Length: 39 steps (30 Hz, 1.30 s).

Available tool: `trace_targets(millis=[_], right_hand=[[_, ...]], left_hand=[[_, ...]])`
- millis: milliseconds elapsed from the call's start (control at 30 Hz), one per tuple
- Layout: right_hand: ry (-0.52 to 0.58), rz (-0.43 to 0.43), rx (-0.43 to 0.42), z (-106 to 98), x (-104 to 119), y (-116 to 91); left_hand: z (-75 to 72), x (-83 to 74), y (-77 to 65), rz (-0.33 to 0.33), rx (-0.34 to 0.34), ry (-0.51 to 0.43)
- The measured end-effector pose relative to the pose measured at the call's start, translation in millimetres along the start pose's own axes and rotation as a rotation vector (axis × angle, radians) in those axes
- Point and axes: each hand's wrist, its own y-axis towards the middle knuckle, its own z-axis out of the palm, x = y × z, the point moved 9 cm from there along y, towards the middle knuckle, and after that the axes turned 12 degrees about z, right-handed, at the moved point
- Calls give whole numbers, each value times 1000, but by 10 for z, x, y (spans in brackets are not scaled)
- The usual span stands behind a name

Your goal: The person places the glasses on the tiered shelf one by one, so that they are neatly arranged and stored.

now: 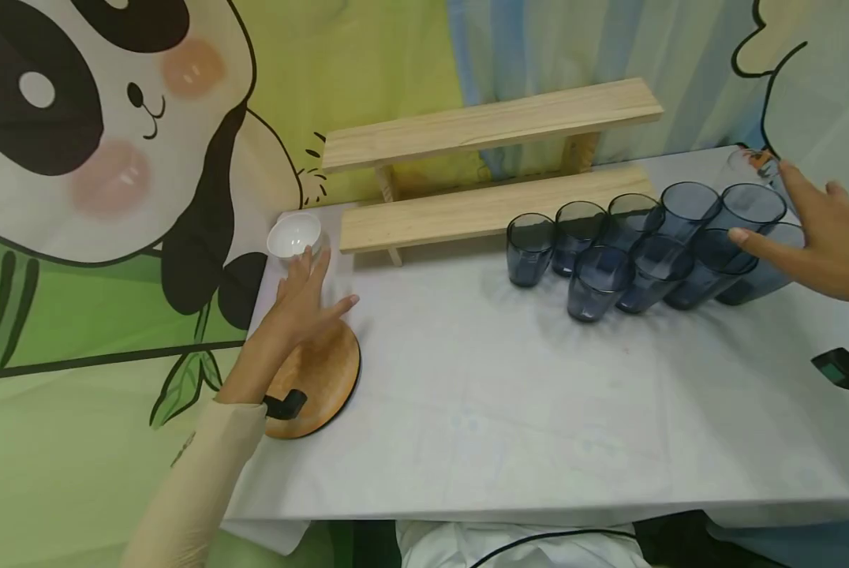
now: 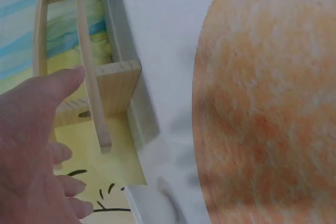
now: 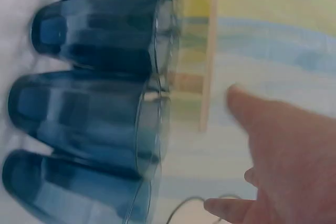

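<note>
My left hand (image 1: 300, 300), fingers spread, reaches over a round, mottled brown board (image 1: 332, 371). Its fingertips overlap the near side of a small white bowl (image 1: 293, 230) in the head view; whether they touch it I cannot tell. In the left wrist view the hand (image 2: 37, 145) holds nothing, and the board (image 2: 268, 93) fills the right side. My right hand (image 1: 825, 241) is at the right end of a cluster of several dark blue glasses (image 1: 598, 284), thumb and fingers extended and apart. The right wrist view shows this hand (image 3: 294, 156) clear of the upright glasses (image 3: 100, 30).
A two-tier wooden shelf (image 1: 481, 126) stands at the back of the white-clothed table (image 1: 467, 410), its lower board running behind the glasses. A clear item with orange (image 1: 758, 162) sits at the back right, partly hidden. Printed cloth (image 1: 368, 63) hangs behind the table.
</note>
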Motion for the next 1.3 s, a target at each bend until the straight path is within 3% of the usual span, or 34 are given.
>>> trace_targets(millis=[167,300,400,600,733,833,1033,1133,1300], right_hand=[[83,44,-46,-36,-250,-75],[108,82,-138,-21,-420,-189],[132,109,-197,-1,-514,-284],[142,23,-177,58,-457,-342],[117,-41,-139,108,-400,-356],[133,-25,-146,123,-436,-369],[204,67,-195,149,-636,-339],[239,105,-154,234,-738,-263],[366,157,36,574,-908,-107]], left_hand=[[-31,2,212,47,-31,-30],[-113,47,379,63,-106,-83],[-128,73,500,62,-103,-99],[-26,126,673,30,-3,-105],[12,128,775,55,-8,-127],[11,121,850,72,-46,-152],[18,120,912,35,-81,-192],[-2,105,932,48,-96,-171],[-8,133,975,85,-128,-154]])
